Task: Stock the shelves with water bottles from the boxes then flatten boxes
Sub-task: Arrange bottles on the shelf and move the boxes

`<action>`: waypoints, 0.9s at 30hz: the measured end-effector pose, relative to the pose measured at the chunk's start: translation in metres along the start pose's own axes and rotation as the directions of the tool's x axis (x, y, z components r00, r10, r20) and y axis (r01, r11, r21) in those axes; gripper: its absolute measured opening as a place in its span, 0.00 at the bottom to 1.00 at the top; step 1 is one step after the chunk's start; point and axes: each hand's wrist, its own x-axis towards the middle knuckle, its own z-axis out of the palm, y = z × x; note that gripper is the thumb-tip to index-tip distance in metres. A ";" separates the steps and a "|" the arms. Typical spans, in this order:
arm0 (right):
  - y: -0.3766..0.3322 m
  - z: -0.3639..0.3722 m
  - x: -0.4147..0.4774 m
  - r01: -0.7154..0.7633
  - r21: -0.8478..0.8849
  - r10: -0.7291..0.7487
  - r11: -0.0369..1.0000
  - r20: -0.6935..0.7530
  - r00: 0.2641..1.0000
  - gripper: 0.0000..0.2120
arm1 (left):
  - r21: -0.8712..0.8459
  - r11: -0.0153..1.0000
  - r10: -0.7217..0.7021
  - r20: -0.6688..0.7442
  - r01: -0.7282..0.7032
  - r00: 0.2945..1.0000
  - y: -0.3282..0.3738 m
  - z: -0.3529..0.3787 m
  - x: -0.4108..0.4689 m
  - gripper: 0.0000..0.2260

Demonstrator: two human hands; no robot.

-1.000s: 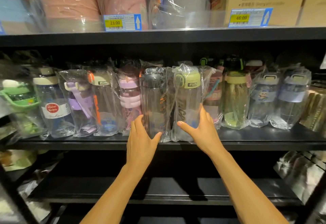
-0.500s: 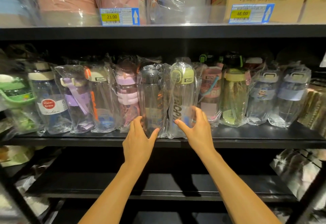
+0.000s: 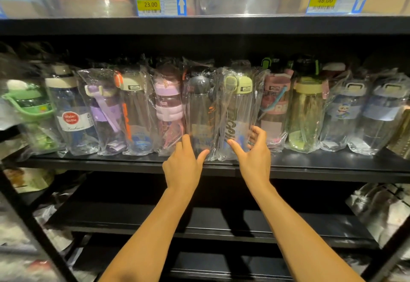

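Water bottles [image 3: 137, 113] are standing upright in a tight row along the front of the middle shelf [image 3: 310, 166], each one sealed in its own loose, crinkled clear bag. Both hands are working at the centre of that row. The left hand [image 3: 183, 164] is lying wide and flat, fingers straight, its tips resting against the foot of the dark-lidded bottle [image 3: 199, 113]. The right hand [image 3: 253, 157] is spreading wide around the base of the green-lidded bottle [image 3: 238, 113], thumb to one side and curved fingers to the other. It is holding nothing firmly as far as the glare on the wrap lets me judge.

These bottles are looking empty, so they are likely handling light and tipping easily, being tall and narrow. The bodies are probably hard clear plastic, stiff enough to squeeze without harm. The bags are the awkward part: the film is slick and baggy, so a grip on it alone is probably sliding or twisting around the bottle inside. Taking hold low to mid-body, pressing the film firmly against the hard wall, is looking the surest, with the lid end left alone, since the bunched plastic there is giving nothing solid. Neighbours are touching on both sides, so a nudge to one is likely rocking the next.
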 end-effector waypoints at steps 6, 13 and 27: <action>-0.004 -0.001 -0.002 0.027 -0.062 -0.028 0.998 -0.019 0.999 0.31 | 0.091 0.996 -0.021 0.024 0.019 0.999 0.007 -0.003 0.003 0.29; -0.019 -0.005 -0.001 0.029 -0.218 -0.026 0.976 0.019 0.999 0.33 | 0.228 0.974 0.000 0.063 -0.014 0.998 0.014 -0.007 0.006 0.28; -0.007 -0.078 -0.055 0.302 -0.689 -0.207 0.659 0.219 0.953 0.25 | 0.199 0.947 0.203 0.240 -0.252 0.949 0.001 -0.064 -0.082 0.18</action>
